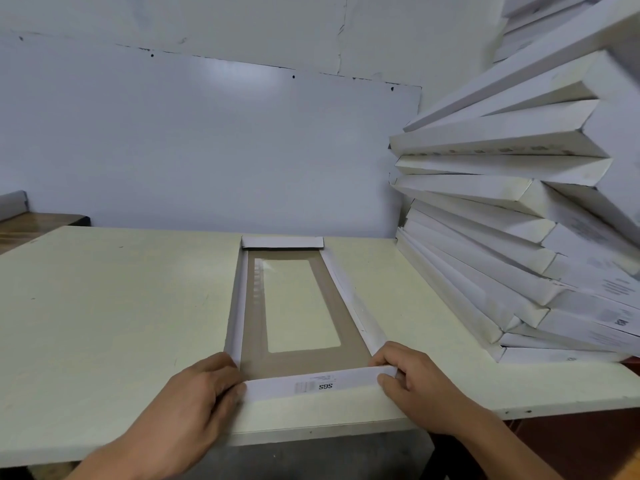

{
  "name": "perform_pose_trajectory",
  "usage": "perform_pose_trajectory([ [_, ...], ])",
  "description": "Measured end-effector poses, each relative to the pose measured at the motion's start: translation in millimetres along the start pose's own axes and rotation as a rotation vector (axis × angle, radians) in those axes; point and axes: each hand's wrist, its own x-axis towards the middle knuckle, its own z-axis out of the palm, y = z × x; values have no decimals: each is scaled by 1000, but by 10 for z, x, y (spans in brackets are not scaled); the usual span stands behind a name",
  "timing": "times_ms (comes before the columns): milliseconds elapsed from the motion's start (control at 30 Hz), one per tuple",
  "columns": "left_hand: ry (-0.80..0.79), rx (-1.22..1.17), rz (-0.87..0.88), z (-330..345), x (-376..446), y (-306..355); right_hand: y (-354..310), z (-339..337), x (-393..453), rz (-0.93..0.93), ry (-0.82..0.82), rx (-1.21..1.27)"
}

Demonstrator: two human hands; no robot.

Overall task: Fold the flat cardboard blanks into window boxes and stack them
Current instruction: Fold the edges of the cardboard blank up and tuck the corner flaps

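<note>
- Your left hand (204,393) pinches the near-left corner of the box (301,310), thumb on the printed near flap (311,384) and fingers curled round the outside of the corner.
- Your right hand (412,386) grips the near-right corner the same way, fingers wrapped over the top of the flap's end and the thumb on its outer face.
- The box lies open side up on the pale counter (104,306), right at its near edge, running lengthwise away from you.
- Its brown inner floor has a long clear window (298,303) through which the counter shows.
- The two long side walls stand up; the far end flap (282,242) stands too, close to the wall.
- The near flap is raised between your hands and carries small print and a barcode.
- To your right, a leaning stack of finished white boxes (519,209) rests on the counter, well apart from the box you hold.
- A white board (207,133) covers the wall behind the counter.
</note>
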Motion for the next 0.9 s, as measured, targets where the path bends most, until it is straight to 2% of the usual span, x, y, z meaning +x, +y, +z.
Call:
perform_pose_trajectory([
  [400,-5,67,-8,20,-35,-17,28,36,16,-45,54,22],
  [600,51,129,3,86,-40,50,41,54,8,-70,63,3],
  [900,72,22,-19,127,-64,17,18,94,-13,-60,87,16],
])
